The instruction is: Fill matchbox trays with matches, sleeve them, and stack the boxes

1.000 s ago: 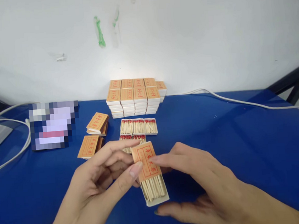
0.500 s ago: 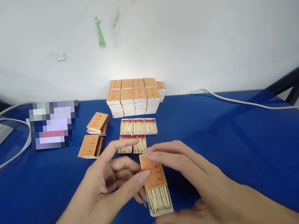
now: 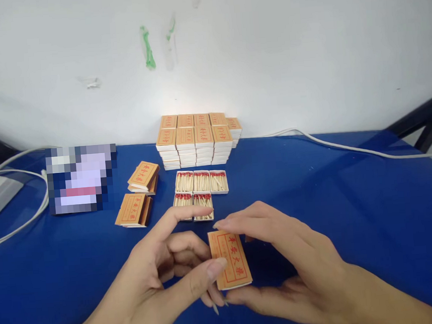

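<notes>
An orange matchbox (image 3: pixel 234 265) with red print is closed, its tray pushed inside the sleeve. My left hand (image 3: pixel 179 264) grips it, thumb on the printed face, other fingers curled at its side and under it, index finger stretched out above. At its two ends sit the fingertips and thumb of my right hand (image 3: pixel 294 260), spanning the box lengthwise. Just beyond my hands lie several open trays of red-tipped matches (image 3: pixel 201 181). Left of those are orange matchbox sleeves (image 3: pixel 130 208), partly flattened, in two small groups.
Against the white wall stands a stack of closed matchboxes (image 3: pixel 195 146). A pixelated item (image 3: pixel 83 180) lies at the left, beside a white power strip (image 3: pixel 2 196) and its cables. Another white cable (image 3: pixel 350 154) runs along the back right of the blue table (image 3: pixel 335 212).
The tray of matches that stuck out of the near end has slid into the sleeve, so the matchbox is now closed. My right thumb has moved up with that end.
</notes>
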Action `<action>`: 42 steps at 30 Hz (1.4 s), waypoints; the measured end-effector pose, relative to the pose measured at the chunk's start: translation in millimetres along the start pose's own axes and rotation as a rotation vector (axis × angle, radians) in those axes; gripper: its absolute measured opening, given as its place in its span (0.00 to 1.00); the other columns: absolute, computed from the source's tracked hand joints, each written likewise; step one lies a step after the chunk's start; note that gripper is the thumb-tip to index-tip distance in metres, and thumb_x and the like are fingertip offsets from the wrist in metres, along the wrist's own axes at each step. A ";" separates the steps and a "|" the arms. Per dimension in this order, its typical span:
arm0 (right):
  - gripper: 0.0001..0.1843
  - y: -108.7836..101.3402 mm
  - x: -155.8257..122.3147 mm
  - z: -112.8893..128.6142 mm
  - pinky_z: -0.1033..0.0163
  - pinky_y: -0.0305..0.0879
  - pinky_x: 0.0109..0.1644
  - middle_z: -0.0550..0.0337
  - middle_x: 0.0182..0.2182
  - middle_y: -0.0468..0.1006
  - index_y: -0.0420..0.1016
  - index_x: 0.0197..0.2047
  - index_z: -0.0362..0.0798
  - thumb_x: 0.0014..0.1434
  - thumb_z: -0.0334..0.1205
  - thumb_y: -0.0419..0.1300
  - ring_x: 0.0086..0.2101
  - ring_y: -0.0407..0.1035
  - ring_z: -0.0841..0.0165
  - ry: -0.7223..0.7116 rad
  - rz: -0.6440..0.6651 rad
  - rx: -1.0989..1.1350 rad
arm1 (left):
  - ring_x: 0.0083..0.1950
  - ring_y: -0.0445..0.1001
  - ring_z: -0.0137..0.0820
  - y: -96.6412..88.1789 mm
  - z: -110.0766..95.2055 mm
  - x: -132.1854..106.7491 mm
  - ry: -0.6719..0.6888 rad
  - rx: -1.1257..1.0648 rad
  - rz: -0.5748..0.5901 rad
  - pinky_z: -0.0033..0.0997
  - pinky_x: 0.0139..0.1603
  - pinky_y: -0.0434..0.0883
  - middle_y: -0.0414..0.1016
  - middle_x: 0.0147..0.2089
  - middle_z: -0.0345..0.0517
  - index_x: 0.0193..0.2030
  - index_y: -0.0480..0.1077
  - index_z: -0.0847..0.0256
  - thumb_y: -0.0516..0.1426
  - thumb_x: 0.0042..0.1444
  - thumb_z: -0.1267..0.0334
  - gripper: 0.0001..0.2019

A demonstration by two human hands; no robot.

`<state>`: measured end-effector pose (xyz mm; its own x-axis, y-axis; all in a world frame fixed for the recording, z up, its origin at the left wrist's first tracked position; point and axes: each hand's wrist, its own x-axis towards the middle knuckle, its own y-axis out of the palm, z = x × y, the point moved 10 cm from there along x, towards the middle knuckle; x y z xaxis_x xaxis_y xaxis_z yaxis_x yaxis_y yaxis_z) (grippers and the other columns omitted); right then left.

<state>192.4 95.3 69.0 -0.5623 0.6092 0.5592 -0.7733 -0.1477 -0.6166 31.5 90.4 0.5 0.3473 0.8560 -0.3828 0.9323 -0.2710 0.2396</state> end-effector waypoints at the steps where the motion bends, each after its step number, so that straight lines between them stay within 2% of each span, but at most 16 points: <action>1: 0.34 0.2 0.4 -0.6 0.55 0.87 0.57 0.47 0.57 0.89 0.72 0.74 0.49 0.73 0.47 0.77 0.54 0.87 0.57 0.007 0.007 0.007 | 0.37 0.88 0.31 -0.2 -1.4 -0.1 0.004 0.005 -0.005 0.28 0.45 0.85 0.87 0.37 0.36 0.72 0.73 0.48 0.73 0.72 0.51 0.27; 4: 0.34 -0.6 1.5 -2.5 0.54 0.88 0.57 0.50 0.57 0.90 0.72 0.74 0.51 0.71 0.38 0.77 0.54 0.87 0.57 0.033 0.001 0.032 | 0.38 0.88 0.32 -4.9 -5.1 1.0 0.042 0.042 -0.029 0.29 0.45 0.86 0.87 0.38 0.37 0.72 0.75 0.47 0.73 0.72 0.51 0.25; 7: 0.34 -2.2 2.0 -3.7 0.56 0.87 0.58 0.52 0.57 0.90 0.72 0.74 0.51 0.69 0.34 0.76 0.54 0.86 0.59 0.050 -0.027 0.054 | 0.43 0.90 0.34 -8.2 -12.1 3.4 0.126 0.131 -0.033 0.30 0.49 0.88 0.90 0.44 0.41 0.69 0.80 0.48 0.73 0.72 0.50 0.23; 10: 0.32 -2.7 1.9 -4.7 0.60 0.85 0.60 0.53 0.58 0.90 0.73 0.73 0.50 0.70 0.35 0.77 0.54 0.85 0.62 0.063 -0.041 0.078 | 0.48 0.92 0.40 -9.3 -19.7 6.7 0.181 0.214 -0.064 0.35 0.53 0.89 0.92 0.45 0.46 0.67 0.84 0.50 0.73 0.70 0.48 0.22; 13: 0.31 -2.2 1.1 -5.8 0.62 0.84 0.61 0.55 0.58 0.90 0.72 0.72 0.50 0.72 0.36 0.77 0.53 0.86 0.65 0.078 -0.036 0.087 | 0.48 0.92 0.46 -7.0 -30.4 9.9 0.236 0.254 -0.108 0.42 0.52 0.90 0.91 0.41 0.47 0.68 0.85 0.52 0.73 0.67 0.45 0.27; 19: 0.31 -3.3 -2.8 -12.4 0.59 0.86 0.58 0.56 0.56 0.90 0.74 0.72 0.52 0.72 0.40 0.78 0.50 0.86 0.63 0.138 -0.032 0.049 | 0.46 0.92 0.46 -4.6 -35.3 10.8 0.262 0.276 -0.116 0.44 0.49 0.91 0.91 0.38 0.46 0.69 0.86 0.51 0.74 0.66 0.45 0.28; 23: 0.31 -4.2 -5.0 -13.7 0.56 0.87 0.56 0.54 0.56 0.91 0.74 0.72 0.53 0.72 0.40 0.78 0.50 0.85 0.61 0.124 -0.025 0.047 | 0.42 0.92 0.42 -10.5 -26.0 7.2 0.215 0.267 -0.077 0.40 0.47 0.92 0.92 0.39 0.45 0.65 0.88 0.50 0.74 0.68 0.49 0.22; 28: 0.31 -7.1 -4.1 -9.6 0.58 0.85 0.57 0.52 0.58 0.90 0.75 0.71 0.49 0.71 0.38 0.79 0.52 0.85 0.62 0.072 -0.036 0.037 | 0.39 0.92 0.29 -11.4 -20.9 5.1 0.185 0.202 -0.023 0.21 0.45 0.88 0.93 0.40 0.37 0.64 0.87 0.45 0.75 0.70 0.56 0.17; 32: 0.31 -8.3 -0.1 -6.1 0.58 0.85 0.58 0.51 0.58 0.90 0.76 0.71 0.47 0.71 0.36 0.79 0.54 0.85 0.62 0.063 -0.036 0.048 | 0.39 0.92 0.27 -11.0 -26.3 2.8 0.256 0.218 -0.045 0.17 0.46 0.87 0.94 0.41 0.36 0.56 0.89 0.45 0.76 0.69 0.58 0.10; 35: 0.30 -9.8 1.6 -3.0 0.56 0.85 0.59 0.51 0.58 0.90 0.76 0.71 0.48 0.70 0.34 0.78 0.55 0.85 0.61 0.054 -0.041 0.034 | 0.42 0.94 0.31 -13.9 -32.9 -0.9 0.330 0.291 -0.103 0.21 0.47 0.89 0.95 0.45 0.36 0.57 0.91 0.41 0.76 0.69 0.58 0.12; 38: 0.31 -12.2 0.8 -1.3 0.56 0.86 0.58 0.51 0.58 0.90 0.77 0.71 0.48 0.69 0.32 0.77 0.54 0.85 0.60 0.052 -0.062 0.015 | 0.39 0.93 0.28 -19.6 -43.8 -7.9 0.450 0.386 -0.195 0.18 0.46 0.89 0.94 0.42 0.30 0.57 0.90 0.32 0.76 0.68 0.61 0.16; 40: 0.31 -12.7 -0.1 -1.3 0.55 0.86 0.57 0.51 0.57 0.90 0.77 0.71 0.48 0.69 0.31 0.77 0.54 0.85 0.59 0.055 -0.067 0.011 | 0.40 0.92 0.26 -18.4 -49.9 -12.5 0.540 0.472 -0.207 0.19 0.48 0.89 0.94 0.48 0.30 0.61 0.88 0.28 0.78 0.65 0.61 0.22; 42: 0.30 -13.8 -0.5 -2.6 0.55 0.87 0.56 0.50 0.57 0.90 0.77 0.72 0.49 0.70 0.32 0.76 0.53 0.86 0.58 0.064 -0.073 0.012 | 0.47 0.93 0.29 -14.7 -53.5 -16.6 0.617 0.579 -0.189 0.23 0.53 0.90 0.91 0.64 0.33 0.67 0.85 0.28 0.79 0.64 0.60 0.27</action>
<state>204.1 99.1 75.7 -0.4844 0.6670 0.5661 -0.8153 -0.1096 -0.5685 6.6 103.7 51.1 0.2204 0.9498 0.2221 0.9319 -0.1378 -0.3355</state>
